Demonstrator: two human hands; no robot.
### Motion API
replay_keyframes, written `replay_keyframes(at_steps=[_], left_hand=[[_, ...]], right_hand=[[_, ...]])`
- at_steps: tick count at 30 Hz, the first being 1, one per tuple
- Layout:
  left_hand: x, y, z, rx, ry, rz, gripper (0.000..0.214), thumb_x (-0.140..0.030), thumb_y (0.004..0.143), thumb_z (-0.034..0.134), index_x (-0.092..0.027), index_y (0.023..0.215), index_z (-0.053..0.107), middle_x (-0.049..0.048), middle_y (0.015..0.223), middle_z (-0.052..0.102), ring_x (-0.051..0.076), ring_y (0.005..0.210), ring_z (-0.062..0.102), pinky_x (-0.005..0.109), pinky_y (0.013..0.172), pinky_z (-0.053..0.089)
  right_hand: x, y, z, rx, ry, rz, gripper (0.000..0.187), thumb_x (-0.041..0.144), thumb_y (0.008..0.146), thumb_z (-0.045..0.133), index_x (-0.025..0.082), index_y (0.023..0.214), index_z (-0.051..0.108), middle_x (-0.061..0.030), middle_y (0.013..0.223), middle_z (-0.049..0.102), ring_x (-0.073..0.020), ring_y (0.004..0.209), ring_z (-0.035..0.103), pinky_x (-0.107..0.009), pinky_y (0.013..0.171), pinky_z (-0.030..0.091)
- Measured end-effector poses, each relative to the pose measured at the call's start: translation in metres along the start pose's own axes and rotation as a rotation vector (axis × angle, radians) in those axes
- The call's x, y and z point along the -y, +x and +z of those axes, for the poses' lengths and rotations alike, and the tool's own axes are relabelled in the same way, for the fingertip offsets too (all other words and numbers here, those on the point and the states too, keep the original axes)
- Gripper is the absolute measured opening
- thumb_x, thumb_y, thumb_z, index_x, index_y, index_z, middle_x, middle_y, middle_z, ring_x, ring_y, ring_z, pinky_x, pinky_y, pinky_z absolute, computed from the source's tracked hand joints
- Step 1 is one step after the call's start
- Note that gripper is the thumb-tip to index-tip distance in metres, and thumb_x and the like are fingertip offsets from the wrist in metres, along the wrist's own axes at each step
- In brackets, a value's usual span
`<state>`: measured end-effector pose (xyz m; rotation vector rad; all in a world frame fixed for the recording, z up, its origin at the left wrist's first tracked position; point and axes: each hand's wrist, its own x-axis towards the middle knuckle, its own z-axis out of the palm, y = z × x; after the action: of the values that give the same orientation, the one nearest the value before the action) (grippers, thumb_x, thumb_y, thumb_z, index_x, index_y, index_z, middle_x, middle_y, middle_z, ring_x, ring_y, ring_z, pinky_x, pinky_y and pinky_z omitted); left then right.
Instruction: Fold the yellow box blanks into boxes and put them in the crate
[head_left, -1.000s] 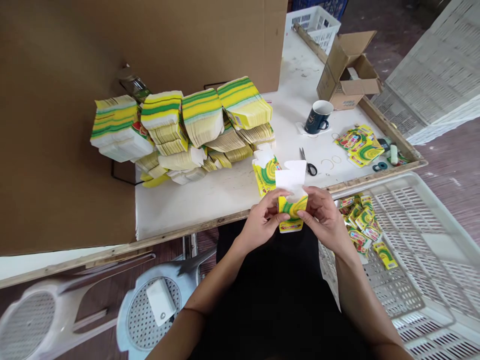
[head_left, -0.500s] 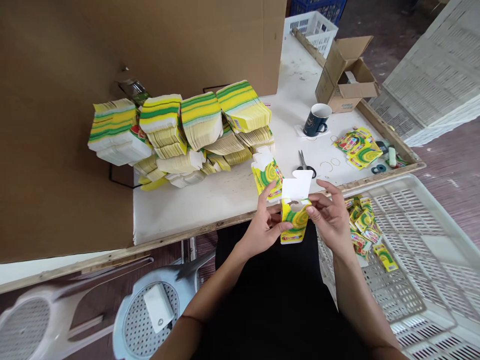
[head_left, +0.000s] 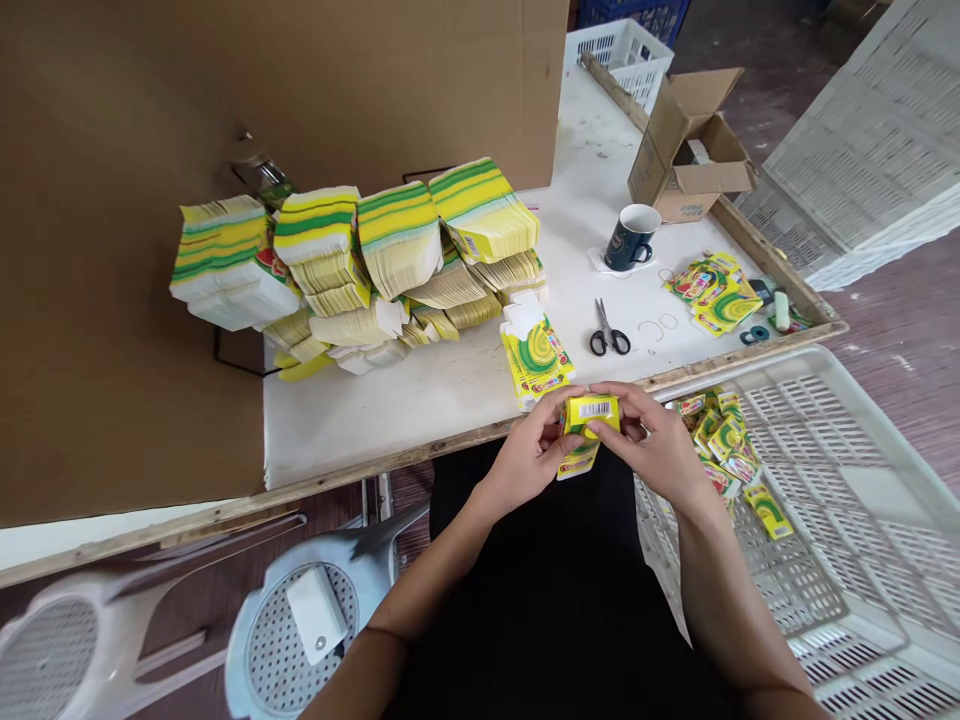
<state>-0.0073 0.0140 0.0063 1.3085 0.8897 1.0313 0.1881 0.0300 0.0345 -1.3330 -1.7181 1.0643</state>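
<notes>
Between both hands, at the table's front edge, is a small yellow and green carton with its barcoded top flap folded over toward me. My left hand grips its left side, thumb on the front. My right hand holds the right side, with the thumb pressed on the flap. Just beyond my hands lie unfolded flat cartons, white flaps pointing away. Black-handled scissors rest on the table to the right of them. Bundled stacks of flat cartons are piled at the back left.
A dark mug stands behind the scissors. Farther right are loose flat cartons and an open cardboard box. A white crate at my right holds several folded cartons. A stool bearing a white box is lower left.
The carton's white top flap stood upright and now is folded down, showing the barcode. My right hand has moved in from the side, its thumb now on the flap.
</notes>
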Motion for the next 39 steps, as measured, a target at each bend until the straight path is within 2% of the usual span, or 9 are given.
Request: replay_keyframes(at_steps=[5, 10, 17, 22, 25, 28, 35, 38, 39], left_hand=[[-0.003, -0.001, 0.001, 0.034, -0.083, -0.076, 0.057, -0.038, 0.095, 0.068, -0.024, 0.147, 0.048, 0.0131, 0.133, 0.07, 0.025, 0.114, 0.072, 0.034, 0.092, 0.059], [-0.005, 0.0, 0.002, 0.021, -0.158, -0.116, 0.068, -0.041, 0.088, 0.077, -0.024, 0.147, 0.047, 0.0135, 0.129, 0.072, 0.026, 0.109, 0.073, 0.033, 0.088, 0.06], [-0.008, 0.002, 0.001, -0.026, -0.133, -0.112, 0.06, -0.038, 0.091, 0.074, -0.024, 0.144, 0.05, 0.0121, 0.128, 0.072, 0.023, 0.107, 0.074, 0.033, 0.091, 0.058], [-0.01, 0.004, -0.002, -0.066, -0.254, -0.106, 0.062, -0.036, 0.081, 0.085, -0.023, 0.133, 0.056, 0.0091, 0.116, 0.076, 0.021, 0.091, 0.076, 0.03, 0.082, 0.06], [-0.008, 0.002, 0.001, -0.051, -0.287, -0.112, 0.058, -0.033, 0.079, 0.087, -0.022, 0.128, 0.059, 0.0084, 0.114, 0.076, 0.02, 0.092, 0.076, 0.029, 0.081, 0.06], [-0.005, 0.0, 0.007, -0.048, -0.306, -0.085, 0.055, -0.032, 0.08, 0.086, -0.022, 0.128, 0.06, 0.0083, 0.116, 0.076, 0.021, 0.094, 0.076, 0.029, 0.082, 0.06], [-0.006, -0.002, 0.009, -0.115, -0.156, 0.094, 0.033, -0.041, 0.095, 0.069, -0.02, 0.12, 0.073, 0.0117, 0.127, 0.075, 0.025, 0.115, 0.073, 0.035, 0.098, 0.058], [-0.009, -0.001, 0.004, -0.124, -0.023, 0.145, 0.033, -0.04, 0.102, 0.057, -0.02, 0.122, 0.074, 0.0122, 0.126, 0.076, 0.024, 0.117, 0.074, 0.037, 0.104, 0.058], [-0.008, 0.0, 0.0, -0.147, 0.068, 0.165, 0.034, -0.038, 0.102, 0.056, -0.02, 0.127, 0.072, 0.0127, 0.13, 0.075, 0.024, 0.121, 0.072, 0.039, 0.108, 0.056]], right_hand=[[-0.003, 0.002, 0.0, -0.032, -0.145, -0.016, 0.033, 0.038, 0.09, 0.07, 0.026, 0.12, 0.069, 0.002, 0.07, 0.065, -0.0147, 0.059, 0.056, -0.027, 0.061, 0.049], [-0.005, 0.001, -0.001, -0.009, -0.197, -0.026, 0.043, 0.03, 0.086, 0.069, 0.027, 0.128, 0.064, 0.0033, 0.072, 0.058, -0.0143, 0.061, 0.055, -0.026, 0.061, 0.048], [-0.004, 0.003, 0.01, -0.101, -0.257, 0.019, 0.042, 0.027, 0.085, 0.068, 0.024, 0.126, 0.06, 0.0064, 0.066, 0.055, -0.0136, 0.055, 0.052, -0.026, 0.057, 0.042], [-0.011, 0.001, 0.013, -0.116, 0.025, -0.11, 0.031, 0.034, 0.095, 0.068, 0.027, 0.125, 0.069, -0.0037, 0.102, 0.071, -0.0144, 0.072, 0.062, -0.028, 0.065, 0.051], [-0.017, -0.001, 0.014, -0.166, 0.308, -0.104, 0.019, 0.038, 0.095, 0.071, 0.027, 0.111, 0.074, -0.0039, 0.097, 0.073, -0.0182, 0.086, 0.071, -0.031, 0.075, 0.058], [-0.016, -0.002, 0.016, -0.241, 0.399, -0.118, 0.015, 0.036, 0.089, 0.079, 0.027, 0.101, 0.076, -0.0031, 0.092, 0.074, -0.0185, 0.085, 0.073, -0.031, 0.076, 0.059], [0.0, -0.011, 0.022, -0.247, 0.325, -0.174, 0.007, 0.032, 0.089, 0.078, 0.027, 0.094, 0.078, -0.0039, 0.094, 0.077, -0.0212, 0.09, 0.073, -0.034, 0.079, 0.06], [0.0, -0.019, 0.005, -0.293, 0.138, -0.126, 0.012, 0.034, 0.09, 0.075, 0.024, 0.096, 0.077, -0.0051, 0.092, 0.076, -0.0216, 0.084, 0.07, -0.036, 0.075, 0.058], [-0.002, -0.021, -0.005, -0.371, 0.018, -0.079, 0.014, 0.035, 0.091, 0.073, 0.023, 0.099, 0.077, -0.0058, 0.092, 0.074, -0.0215, 0.082, 0.068, -0.037, 0.076, 0.056]])
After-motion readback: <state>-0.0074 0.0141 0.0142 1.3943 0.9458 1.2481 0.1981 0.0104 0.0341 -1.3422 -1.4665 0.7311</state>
